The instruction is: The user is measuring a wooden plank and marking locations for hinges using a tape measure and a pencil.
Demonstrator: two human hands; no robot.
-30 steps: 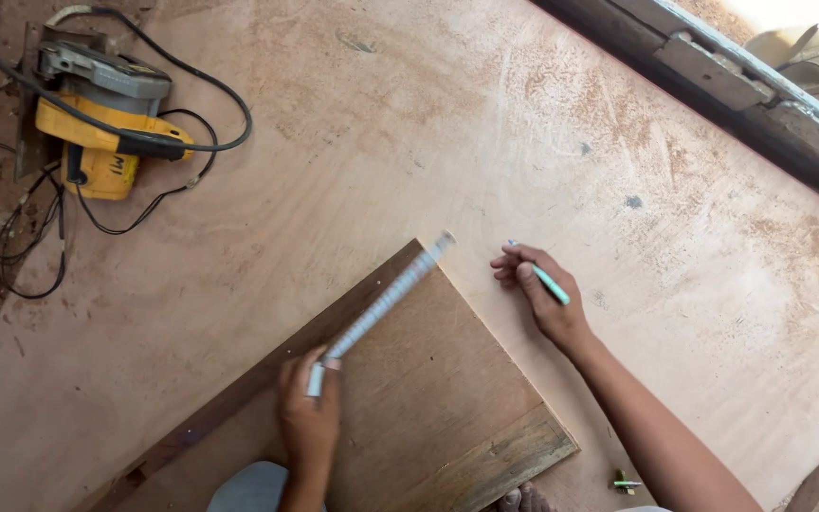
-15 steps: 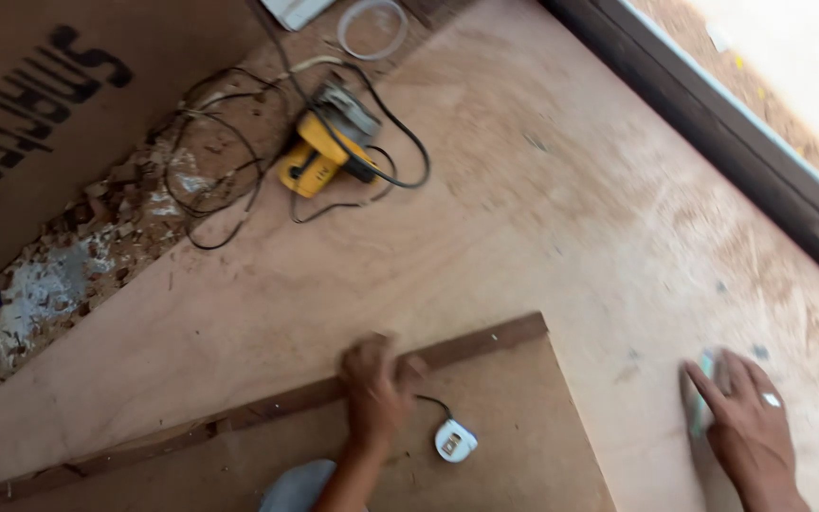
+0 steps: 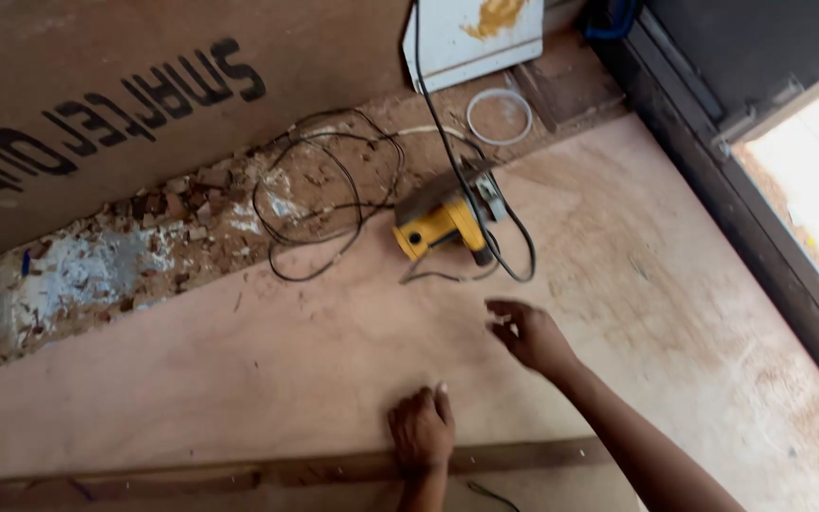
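Observation:
My left hand point(image 3: 422, 429) lies palm down on the pale plywood sheet point(image 3: 239, 379), its heel on the dark edge strip of a smaller board point(image 3: 315, 468). It holds nothing. My right hand point(image 3: 528, 334) hovers over the plywood with loosely curled, parted fingers, and I see nothing in it. It is stretched toward a yellow power saw point(image 3: 445, 224), which lies about a hand's length beyond it at the plywood's far edge. The saw's black cable point(image 3: 334, 190) loops across the rubble to the left.
A big brown board with printed letters point(image 3: 144, 95) leans at the back left. Dusty rubble point(image 3: 125, 256) lines the floor below it. A white panel point(image 3: 471, 33) and a white ring point(image 3: 499, 116) lie behind the saw. A dark door frame point(image 3: 760, 218) runs down the right.
The view has swung up and left. The tape measure on the board is out of sight. My right hand has left the floor and moved up toward the saw. My left hand still rests at the board's edge.

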